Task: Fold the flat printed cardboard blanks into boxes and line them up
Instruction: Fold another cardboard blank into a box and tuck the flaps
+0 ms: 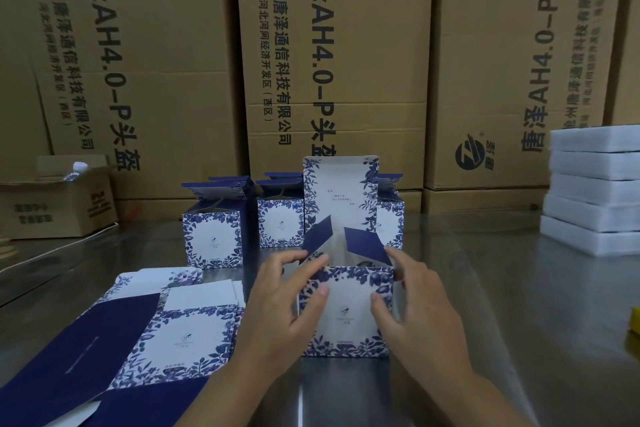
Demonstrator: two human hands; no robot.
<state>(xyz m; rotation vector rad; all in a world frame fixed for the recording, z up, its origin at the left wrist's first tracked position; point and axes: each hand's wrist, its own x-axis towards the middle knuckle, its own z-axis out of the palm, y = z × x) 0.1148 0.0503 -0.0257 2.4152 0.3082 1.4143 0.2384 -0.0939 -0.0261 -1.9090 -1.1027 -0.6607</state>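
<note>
At the far left, a small brown carton is seen standing open, with a white-capped bottle poking out of it. Nearer, at the lower left, a stack of flat blanks printed with blue leaves is laid on the steel desk. Behind the stack, folded boxes are lined up in a row, their top flaps left open; their insides cannot be seen. In the centre, just in front of that row, the box being folded is stood upright on the desk and gripped from both sides. The left hand is curled round its left edge and the right hand round its right edge, with both thumbs pressed on the front face. Its tall lid is raised upright, and two dark blue side flaps are tilted inward over the open top. Large brown cartons are stacked behind. At the right, a pile of white packs is stacked on the desk.
</note>
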